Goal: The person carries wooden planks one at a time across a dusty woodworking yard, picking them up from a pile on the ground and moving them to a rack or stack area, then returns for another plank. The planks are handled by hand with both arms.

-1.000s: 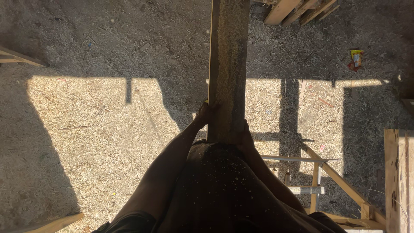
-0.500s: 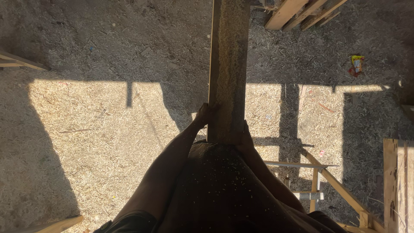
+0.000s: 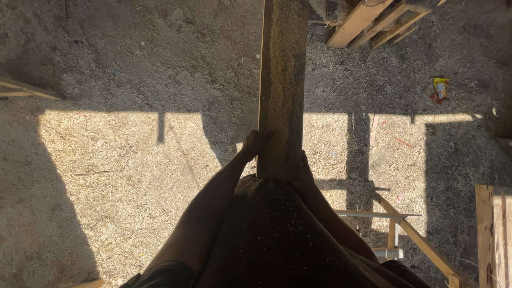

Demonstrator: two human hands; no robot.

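A long, thick wooden beam (image 3: 281, 80) dusted with sawdust runs away from me up the middle of the view, its near end against my dark shirt. My left hand (image 3: 250, 146) grips the beam's left edge near that end. On the right edge, my right hand (image 3: 304, 169) clasps the beam, partly hidden by the wood and in shadow. Both forearms reach forward from the bottom of the view.
Sawdust and wood shavings cover the ground (image 3: 122, 170). Stacked planks (image 3: 368, 18) lie at the top right. A small wooden frame (image 3: 405, 234) stands at the lower right, a pallet edge (image 3: 490, 234) beside it. A colourful wrapper (image 3: 440, 89) lies on the ground.
The view has drifted slightly; the beam and both hands keep the same grip and position.
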